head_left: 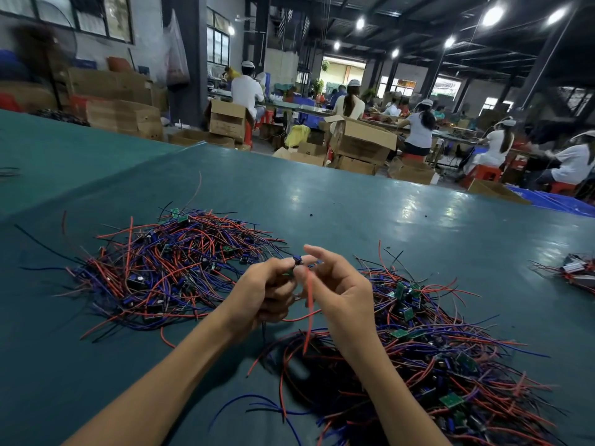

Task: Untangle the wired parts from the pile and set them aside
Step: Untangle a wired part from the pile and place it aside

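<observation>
Left hand (264, 292), right hand (343, 292): joint pinch on small dark wired part (297, 261), limp red lead (309, 317).

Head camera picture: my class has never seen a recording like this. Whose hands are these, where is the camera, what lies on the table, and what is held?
No machine here: a person works with bare hands. The picture comes from a camera worn on that person's head, looking forward and down, so both arms reach in from below. The left hand and right hand pinch one small wired part between them; its red wire hangs down. On the green table lie a left pile and a right pile of tangled red and blue wired parts.
</observation>
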